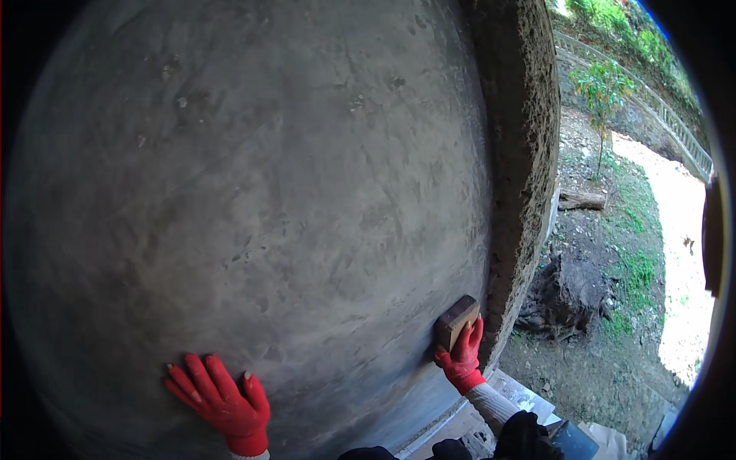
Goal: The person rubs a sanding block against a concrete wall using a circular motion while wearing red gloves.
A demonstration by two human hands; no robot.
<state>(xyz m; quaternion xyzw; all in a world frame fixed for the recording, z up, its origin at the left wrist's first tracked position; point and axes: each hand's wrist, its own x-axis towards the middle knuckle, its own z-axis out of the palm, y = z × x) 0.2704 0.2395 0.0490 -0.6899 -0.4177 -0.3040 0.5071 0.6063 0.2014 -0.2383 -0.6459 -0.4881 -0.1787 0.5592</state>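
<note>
A grey plastered wall (307, 192) fills most of the head view, its surface blotchy with small pits and smears. My left hand (222, 402), in a red glove with the fingertips bare, lies spread on the lower left of the wall and holds nothing. At the lower right, my right hand (463, 356), in a matching red glove, grips a brown sanding block (458, 320). The block's dark face is turned to the wall, close to the corner; whether it presses on the surface I cannot tell. The thumb and part of the fingers show on the block's near side.
A rough, unplastered concrete edge (529, 153) rises right of the wall. Beyond it, lower ground holds a dark stump (571, 295), a log (581, 200), a small tree (600, 96) and a pale railing (675, 123). Boards and a blue object (573, 441) lie below my right arm.
</note>
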